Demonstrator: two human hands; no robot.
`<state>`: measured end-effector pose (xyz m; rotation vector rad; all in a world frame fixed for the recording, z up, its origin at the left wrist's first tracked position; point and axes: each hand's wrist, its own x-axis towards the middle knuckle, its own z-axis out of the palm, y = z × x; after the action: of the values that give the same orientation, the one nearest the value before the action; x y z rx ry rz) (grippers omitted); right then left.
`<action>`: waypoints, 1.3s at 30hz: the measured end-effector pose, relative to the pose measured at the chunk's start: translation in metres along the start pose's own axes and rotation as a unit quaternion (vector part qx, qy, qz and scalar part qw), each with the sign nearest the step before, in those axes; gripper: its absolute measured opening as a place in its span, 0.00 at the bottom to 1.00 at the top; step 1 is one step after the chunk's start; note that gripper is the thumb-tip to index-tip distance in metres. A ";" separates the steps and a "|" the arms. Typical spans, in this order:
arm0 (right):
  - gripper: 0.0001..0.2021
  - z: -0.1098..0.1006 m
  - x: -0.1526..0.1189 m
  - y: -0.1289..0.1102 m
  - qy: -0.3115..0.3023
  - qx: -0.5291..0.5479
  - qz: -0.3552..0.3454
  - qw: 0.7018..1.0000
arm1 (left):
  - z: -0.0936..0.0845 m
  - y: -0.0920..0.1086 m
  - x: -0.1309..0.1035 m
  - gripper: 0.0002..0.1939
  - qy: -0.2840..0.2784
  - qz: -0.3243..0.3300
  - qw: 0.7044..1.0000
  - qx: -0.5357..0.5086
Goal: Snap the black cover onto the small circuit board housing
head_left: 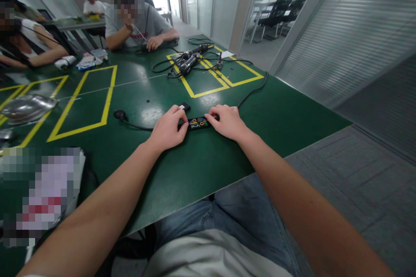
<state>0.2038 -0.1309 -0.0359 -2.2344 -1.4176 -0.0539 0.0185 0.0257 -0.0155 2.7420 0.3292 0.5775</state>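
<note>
A narrow black casing (199, 124), open on top with coloured wires and small round parts inside, lies on the green table between my hands. My left hand (170, 127) is closed on its left end, thumb and fingers pinched together. On the opposite end my right hand (225, 121) is closed, its fingertips at the wires or the rim; exactly which is hidden. A black cable with a round dark plug (120, 115) runs out to the left, and another cable (255, 91) leads away to the back right. Just behind my left fingers lies a small black piece with a white label (185, 106).
Electric screwdrivers (190, 62) with tangled cables and small loose screws lie within yellow tape outlines at the back. A shiny metal dish (29, 108) is at the left, a white bag or sheet (69, 181) at the near left. Across the table a person (139, 21) works.
</note>
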 end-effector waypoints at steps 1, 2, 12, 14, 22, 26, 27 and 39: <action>0.15 0.000 0.000 0.000 0.001 0.001 0.002 1.000 | 0.000 0.000 0.000 0.03 0.002 0.000 1.000 -0.003; 0.15 0.001 0.001 0.000 0.001 0.003 0.005 1.000 | 0.000 -0.001 0.000 0.03 0.005 0.001 1.000 -0.007; 0.13 -0.001 0.004 -0.003 -0.014 0.008 0.021 1.000 | -0.001 0.001 0.001 0.05 0.003 0.030 0.999 0.020; 0.13 -0.002 0.003 -0.002 -0.013 0.009 0.016 1.000 | 0.000 0.002 0.001 0.05 0.006 0.031 0.999 0.032; 0.14 -0.002 0.000 -0.002 -0.001 -0.007 -0.007 1.000 | 0.003 0.002 0.001 0.03 0.010 0.030 0.999 0.033; 0.13 -0.003 -0.001 -0.005 -0.003 -0.016 -0.005 1.000 | 0.003 0.005 0.000 0.04 0.037 0.027 0.998 0.046; 0.13 -0.004 -0.001 -0.006 -0.003 -0.017 -0.004 1.000 | 0.004 0.005 0.000 0.04 0.057 0.014 0.997 0.054; 0.13 -0.001 0.000 -0.002 0.021 0.007 0.003 1.000 | 0.014 -0.017 0.008 0.14 0.122 -0.126 0.983 0.047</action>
<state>0.2022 -0.1308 -0.0339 -2.2127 -1.3858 -0.0869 0.0289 0.0399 -0.0310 2.6594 0.7675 0.8472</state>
